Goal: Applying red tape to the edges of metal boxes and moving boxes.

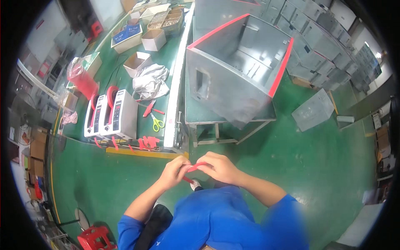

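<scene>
In front of my body, both hands pinch a strip of red tape (196,166). My left hand (173,171) is closed on its left part, where one end hangs down below the fingers. My right hand (221,167) grips the other end, and the strip bends a little between the two. Ahead to the right, a grey sheet-metal box (233,85) rests on a low stand (208,121), with red tape along its upper edges. Two white tape dispensers (121,118) with red rolls stand on the green workbench (160,93), and short red tape pieces (148,143) stick to its front edge.
Yellow-green scissors (157,123) and a red T-shaped tool (148,108) lie beside the dispensers, near a grey cloth (151,81). Cartons and a parts tray (166,20) stand farther back. A metal panel (313,110) lies on the floor at right; a red stool (96,238) stands lower left.
</scene>
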The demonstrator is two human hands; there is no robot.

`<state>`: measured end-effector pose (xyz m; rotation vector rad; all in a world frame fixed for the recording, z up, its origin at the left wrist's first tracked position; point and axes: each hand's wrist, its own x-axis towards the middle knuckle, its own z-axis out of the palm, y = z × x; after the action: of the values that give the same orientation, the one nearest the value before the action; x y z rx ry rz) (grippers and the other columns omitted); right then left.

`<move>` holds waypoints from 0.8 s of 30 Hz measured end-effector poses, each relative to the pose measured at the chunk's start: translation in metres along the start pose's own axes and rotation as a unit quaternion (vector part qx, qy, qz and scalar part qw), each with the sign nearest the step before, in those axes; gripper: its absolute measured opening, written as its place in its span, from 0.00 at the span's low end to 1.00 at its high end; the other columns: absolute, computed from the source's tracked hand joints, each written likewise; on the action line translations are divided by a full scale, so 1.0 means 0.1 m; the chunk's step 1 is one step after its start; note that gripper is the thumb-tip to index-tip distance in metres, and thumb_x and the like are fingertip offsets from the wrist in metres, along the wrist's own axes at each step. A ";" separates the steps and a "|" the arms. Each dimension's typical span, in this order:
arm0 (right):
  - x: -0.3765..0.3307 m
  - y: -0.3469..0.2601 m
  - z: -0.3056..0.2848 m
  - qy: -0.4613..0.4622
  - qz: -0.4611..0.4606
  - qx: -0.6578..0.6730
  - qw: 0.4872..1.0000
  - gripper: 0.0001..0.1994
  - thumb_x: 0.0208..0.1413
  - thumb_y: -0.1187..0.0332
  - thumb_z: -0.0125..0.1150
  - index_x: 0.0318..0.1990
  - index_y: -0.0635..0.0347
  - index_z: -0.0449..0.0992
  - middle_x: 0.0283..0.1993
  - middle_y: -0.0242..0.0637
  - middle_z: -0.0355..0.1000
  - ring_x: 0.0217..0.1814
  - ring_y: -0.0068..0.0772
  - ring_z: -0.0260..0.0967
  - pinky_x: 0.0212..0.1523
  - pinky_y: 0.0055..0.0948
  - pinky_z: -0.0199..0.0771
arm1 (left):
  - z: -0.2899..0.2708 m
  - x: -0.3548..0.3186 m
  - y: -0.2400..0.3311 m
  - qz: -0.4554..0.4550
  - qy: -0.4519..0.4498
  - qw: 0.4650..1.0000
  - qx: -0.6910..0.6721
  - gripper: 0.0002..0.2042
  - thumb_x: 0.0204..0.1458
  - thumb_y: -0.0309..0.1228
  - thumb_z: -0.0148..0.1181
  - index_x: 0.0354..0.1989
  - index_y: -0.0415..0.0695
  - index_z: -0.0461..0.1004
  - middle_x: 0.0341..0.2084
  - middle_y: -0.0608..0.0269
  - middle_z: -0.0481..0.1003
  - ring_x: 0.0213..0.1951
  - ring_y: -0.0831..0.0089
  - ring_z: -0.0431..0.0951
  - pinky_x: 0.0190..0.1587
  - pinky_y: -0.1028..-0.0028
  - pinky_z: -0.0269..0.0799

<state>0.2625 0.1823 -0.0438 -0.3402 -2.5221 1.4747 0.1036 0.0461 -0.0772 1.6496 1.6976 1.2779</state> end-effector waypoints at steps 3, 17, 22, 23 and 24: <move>-0.09 0.09 -0.27 0.070 -0.068 -0.013 0.995 0.07 0.50 0.73 0.56 0.37 0.60 0.75 0.32 0.38 0.69 0.32 0.34 0.68 0.32 0.26 0.67 | 0.12 0.31 0.16 -0.034 -0.022 0.999 -0.034 0.09 0.47 0.25 0.58 0.37 0.38 0.68 0.25 0.59 0.69 0.26 0.73 0.72 0.28 0.75 0.68; -0.15 -0.02 -2.35 0.275 0.080 0.154 0.945 0.04 0.50 0.75 0.57 0.33 0.64 0.70 0.27 0.30 0.68 0.26 0.15 0.64 0.26 0.15 0.66 | -0.90 1.82 0.05 -0.025 -0.070 0.992 0.102 0.06 0.46 0.28 0.60 0.31 0.40 0.75 0.23 0.61 0.74 0.26 0.72 0.74 0.30 0.76 0.68; -0.02 0.12 -2.46 0.247 0.089 0.143 0.954 0.04 0.52 0.73 0.55 0.32 0.62 0.68 0.25 0.27 0.65 0.24 0.14 0.60 0.24 0.13 0.60 | -1.22 2.29 -0.01 0.051 -0.002 0.996 0.075 0.05 0.45 0.25 0.59 0.30 0.38 0.75 0.22 0.64 0.73 0.24 0.77 0.71 0.28 0.79 0.65; 0.00 0.15 -2.46 0.249 0.095 0.139 0.954 0.04 0.52 0.73 0.55 0.33 0.62 0.68 0.25 0.27 0.65 0.24 0.13 0.60 0.24 0.13 0.59 | -1.24 2.39 0.00 0.008 0.004 1.000 0.029 0.04 0.45 0.24 0.59 0.30 0.37 0.75 0.22 0.65 0.73 0.25 0.79 0.71 0.28 0.80 0.64; 0.04 0.17 -2.46 0.252 0.102 0.136 0.953 0.04 0.53 0.72 0.54 0.33 0.61 0.67 0.25 0.26 0.65 0.24 0.13 0.59 0.24 0.12 0.58 | -1.25 2.49 -0.02 -0.034 0.008 0.999 -0.017 0.04 0.45 0.23 0.58 0.29 0.36 0.75 0.23 0.66 0.74 0.27 0.81 0.71 0.29 0.81 0.64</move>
<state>0.3309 0.3955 0.0599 -0.8293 -1.9039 1.5376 -0.0473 0.2429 0.0494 1.5515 1.7171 1.2850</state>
